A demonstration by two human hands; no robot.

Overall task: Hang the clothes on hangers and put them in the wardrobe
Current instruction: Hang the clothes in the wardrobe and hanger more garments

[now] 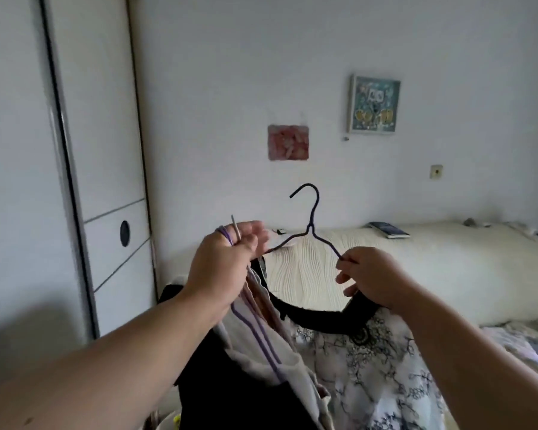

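My right hand [376,279] pinched the dark hanger [311,226] by its right end, at the black neckline of the printed top [370,361] held up before the bed [448,274]. My left hand [227,262] clenched the other end along with spare hangers [235,226]. Each shoulder needed seating squarely, I reckoned.

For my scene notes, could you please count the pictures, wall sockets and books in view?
Pictures: 2, the pink picture and the framed picture
Wall sockets: 1, the wall socket
Books: 1, the book on the bed
Total: 4
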